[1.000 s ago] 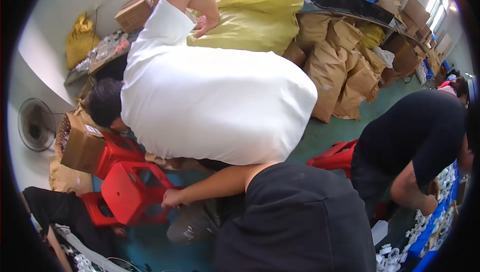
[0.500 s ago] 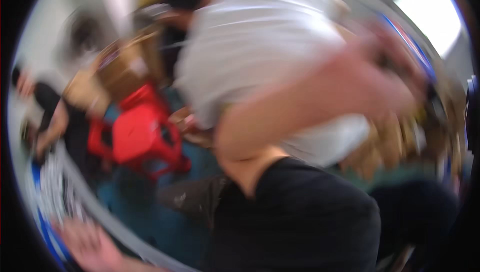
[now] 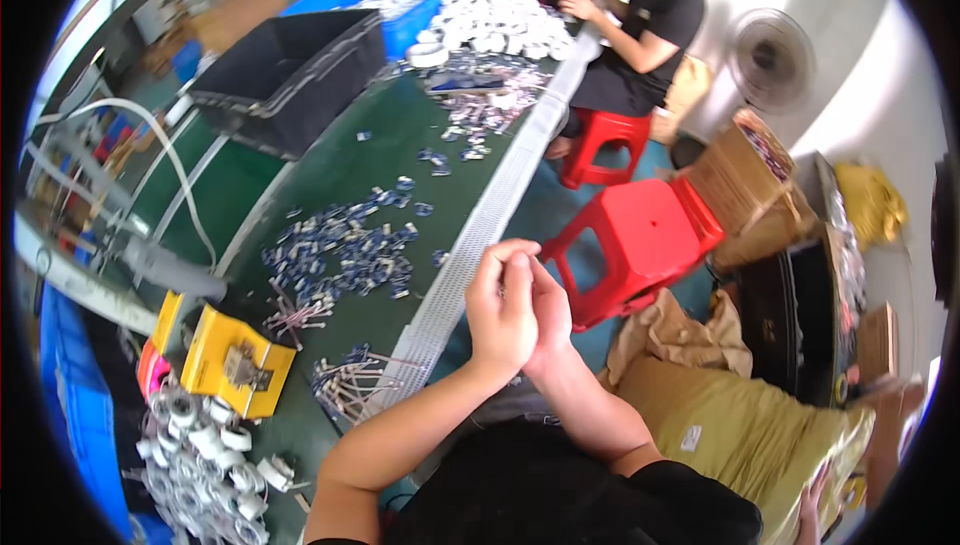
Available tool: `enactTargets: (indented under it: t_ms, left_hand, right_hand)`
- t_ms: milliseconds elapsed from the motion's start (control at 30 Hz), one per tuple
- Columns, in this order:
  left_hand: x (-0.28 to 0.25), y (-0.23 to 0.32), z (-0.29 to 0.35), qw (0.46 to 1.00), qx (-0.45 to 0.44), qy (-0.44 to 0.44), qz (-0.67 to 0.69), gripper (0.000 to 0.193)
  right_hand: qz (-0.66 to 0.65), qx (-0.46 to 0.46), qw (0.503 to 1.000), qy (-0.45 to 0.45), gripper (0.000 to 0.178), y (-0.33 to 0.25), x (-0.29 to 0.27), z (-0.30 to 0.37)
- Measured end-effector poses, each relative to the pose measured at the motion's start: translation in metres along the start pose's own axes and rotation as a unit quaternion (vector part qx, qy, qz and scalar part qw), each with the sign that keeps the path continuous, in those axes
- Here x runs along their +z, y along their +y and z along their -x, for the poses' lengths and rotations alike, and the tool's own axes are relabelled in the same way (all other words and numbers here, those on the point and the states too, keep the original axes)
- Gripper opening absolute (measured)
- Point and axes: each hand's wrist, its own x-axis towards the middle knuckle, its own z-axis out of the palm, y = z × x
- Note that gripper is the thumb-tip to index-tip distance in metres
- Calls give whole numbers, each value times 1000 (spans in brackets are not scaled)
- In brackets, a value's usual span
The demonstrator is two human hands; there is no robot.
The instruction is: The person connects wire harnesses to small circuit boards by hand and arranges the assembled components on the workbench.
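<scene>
My left hand [image 3: 499, 317] and my right hand [image 3: 551, 317] are pressed together in front of my body, above the inner edge of the workbench [image 3: 455, 280]. Their fingers curl inward, and whatever may lie between the palms is hidden. To the left, a loose heap of small dark-blue and silver parts [image 3: 345, 250] is spread over the green bench top. Closer in lie a bundle of thin pale wires with small ends [image 3: 350, 385] and a yellow bench tool with a metal block [image 3: 240, 360]. Neither hand touches these.
White round parts [image 3: 200, 450] pile up at lower left. A black crate [image 3: 290, 75], blue bins [image 3: 405, 20] and a white heap [image 3: 495, 20] stand farther along. A co-worker [image 3: 650, 35] sits beyond red stools [image 3: 645, 235]. Right are a yellow sack [image 3: 720, 425], cartons [image 3: 745, 170] and another person's hand [image 3: 812, 505].
My view has swung round from a person in a white shirt and the stools to the bench. My hands, apart and blurred before, are now together in front of me.
</scene>
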Motion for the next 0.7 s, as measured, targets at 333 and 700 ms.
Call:
enactTargets:
  t_ms: [333,700]
  left_hand:
    - [-33,-9,-16,961,157,16,-228,12]
    - [-189,40,5,915,118,132,-363,11]
  right_hand:
    - [-48,-1,995,-92,24,26,-38,-48]
    - [-49,85,995,14,25,2,47,-194]
